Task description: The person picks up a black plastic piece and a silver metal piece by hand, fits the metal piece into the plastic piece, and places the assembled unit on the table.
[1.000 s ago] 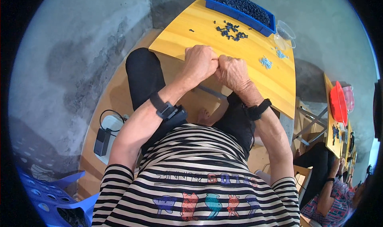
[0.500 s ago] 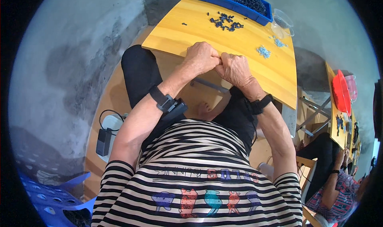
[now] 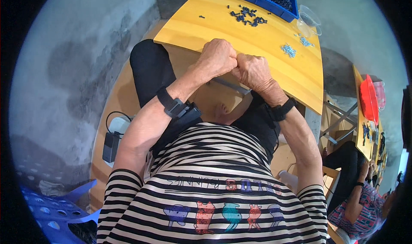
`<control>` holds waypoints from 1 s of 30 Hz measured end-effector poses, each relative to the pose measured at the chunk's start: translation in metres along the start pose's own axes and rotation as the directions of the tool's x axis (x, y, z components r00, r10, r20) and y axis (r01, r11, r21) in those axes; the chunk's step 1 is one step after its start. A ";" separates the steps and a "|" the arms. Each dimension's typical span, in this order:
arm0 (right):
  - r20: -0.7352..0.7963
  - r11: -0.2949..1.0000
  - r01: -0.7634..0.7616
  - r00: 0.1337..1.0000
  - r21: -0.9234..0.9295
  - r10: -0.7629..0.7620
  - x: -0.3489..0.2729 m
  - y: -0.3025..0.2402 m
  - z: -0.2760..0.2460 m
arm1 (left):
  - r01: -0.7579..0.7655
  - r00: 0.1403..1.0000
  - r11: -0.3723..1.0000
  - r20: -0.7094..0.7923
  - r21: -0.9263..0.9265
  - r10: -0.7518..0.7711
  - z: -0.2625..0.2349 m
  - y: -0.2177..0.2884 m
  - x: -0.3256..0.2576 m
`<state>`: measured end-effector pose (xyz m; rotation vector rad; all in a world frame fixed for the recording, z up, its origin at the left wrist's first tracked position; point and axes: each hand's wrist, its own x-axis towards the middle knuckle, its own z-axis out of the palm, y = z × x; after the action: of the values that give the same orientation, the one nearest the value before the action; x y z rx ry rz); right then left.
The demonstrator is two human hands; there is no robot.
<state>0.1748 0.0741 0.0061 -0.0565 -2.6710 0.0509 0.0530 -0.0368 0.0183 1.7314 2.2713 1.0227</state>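
Hands [image 3: 236,66] nearer, small part hidden.

Yellow table [image 3: 266,55] beyond the grip. Blue tray [image 3: 281,7] of dark parts at its far edge; loose dark pieces [image 3: 248,17] just before it. Clear cup [image 3: 310,22] far right; small silvery pieces [image 3: 289,50] nearer. Red tray [image 3: 369,99] well right.

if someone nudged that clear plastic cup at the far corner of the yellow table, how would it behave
The clear cup looks thin-walled, so probably light and easy to slide or tip. It sits near the table edge, so a push might send it off.
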 end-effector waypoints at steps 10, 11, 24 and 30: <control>-0.015 0.999 -0.029 0.999 -0.033 0.029 -0.010 -0.029 0.000 | -0.090 0.992 0.994 -0.091 -0.055 0.085 -0.008 0.001 -0.029; -0.015 0.999 -0.026 1.000 -0.036 0.025 -0.012 -0.033 0.000 | -0.097 0.993 0.992 -0.068 -0.077 0.092 -0.009 0.002 -0.034; -0.174 0.987 -0.119 0.975 0.108 0.137 -0.030 -0.042 -0.010 | -0.018 0.998 0.983 -0.064 -0.184 0.007 -0.008 0.017 -0.048; -0.044 0.991 -0.093 0.994 0.100 0.097 -0.034 -0.042 -0.006 | 0.042 0.998 0.991 0.045 -0.128 -0.036 -0.011 0.017 -0.048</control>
<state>0.2067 0.0311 -0.0016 -0.1515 -2.6114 0.2084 0.0777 -0.0822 0.0218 1.6355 2.1529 1.0881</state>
